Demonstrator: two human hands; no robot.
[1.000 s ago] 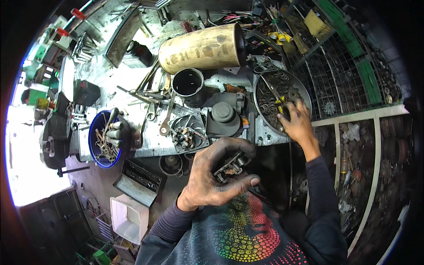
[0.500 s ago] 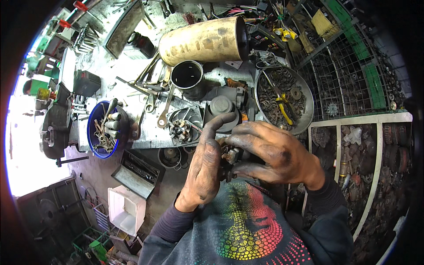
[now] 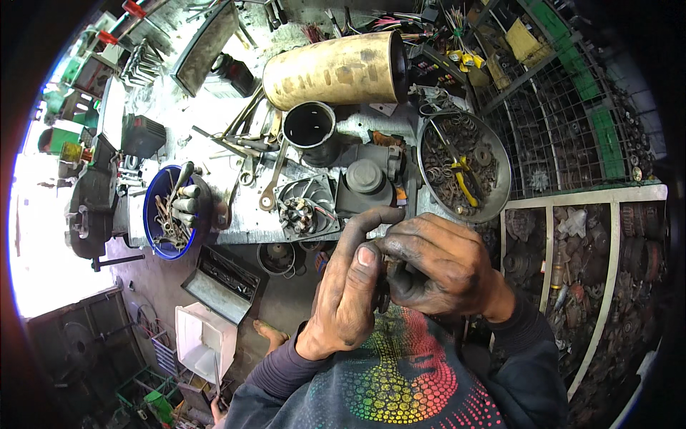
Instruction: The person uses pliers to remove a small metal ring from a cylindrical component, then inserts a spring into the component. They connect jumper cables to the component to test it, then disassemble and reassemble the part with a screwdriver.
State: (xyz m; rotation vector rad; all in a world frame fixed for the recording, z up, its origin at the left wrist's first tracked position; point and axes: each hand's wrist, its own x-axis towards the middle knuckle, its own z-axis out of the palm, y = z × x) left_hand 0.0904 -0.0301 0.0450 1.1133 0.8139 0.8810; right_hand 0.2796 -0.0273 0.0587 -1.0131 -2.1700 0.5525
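Basically, far L is a big dark vise (image 3: 93,204), then a blue tub (image 3: 151,239) w/ lots of thin metal bits in it, at the bench's front edge. Below, on the floor, are a white bin (image 3: 191,336) & an open metal toolbox (image 3: 214,297). Next, on the bench (image 3: 250,227), a wrench (image 3: 266,202) lies beside a square part (image 3: 309,207) w/ fan-like ribs. Behind: a dark cup-shaped can (image 3: 321,152) & a big tan tube (image 3: 332,70) on its side.

Then my L hand (image 3: 346,293), in front of my shirt. It's half open, thumb up, pointer finger stretched & bent over the top. It's got a small dark part (image 3: 384,289), mostly hidden b/w my 2 hands. A grey round housing (image 3: 366,179) sits on the bench just past them.

My R hand (image 3: 450,264) comes in from the R, fingers bent & bunched close to the part. Can't tell if they pinch it or just touch it, b/c my knuckles are in the way. Further R is a metal pan (image 3: 493,209) full of small rings & bits, w/ yellow-handled pliers (image 3: 466,182) lying on them. Last, a pale shelf frame (image 3: 586,194) w/ dirty old parts inside.
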